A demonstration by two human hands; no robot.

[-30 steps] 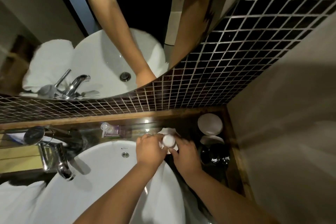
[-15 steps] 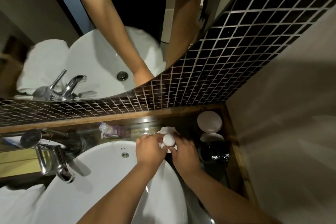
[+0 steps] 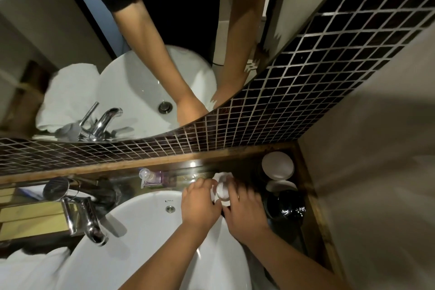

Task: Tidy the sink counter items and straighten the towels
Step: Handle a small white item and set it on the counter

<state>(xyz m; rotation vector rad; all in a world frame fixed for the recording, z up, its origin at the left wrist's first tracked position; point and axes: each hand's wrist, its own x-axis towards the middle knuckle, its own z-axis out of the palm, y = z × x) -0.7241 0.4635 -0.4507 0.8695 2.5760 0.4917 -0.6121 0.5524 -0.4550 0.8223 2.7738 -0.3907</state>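
Both hands, left hand [image 3: 200, 205] and right hand [image 3: 244, 216], close their fingers around a small white bottle [image 3: 222, 192] beside the sink [image 3: 141, 214].

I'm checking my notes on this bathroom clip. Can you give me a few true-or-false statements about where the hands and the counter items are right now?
1. Both hands, left hand and right hand, meet at a small white bottle. True.
2. The purple pump bottle stands inside the sink. False: it stands on the counter behind the sink.
3. Two white round lids lie in the right corner of the counter. True.
4. The faucet is on the sink's right side. False: it is on the left.
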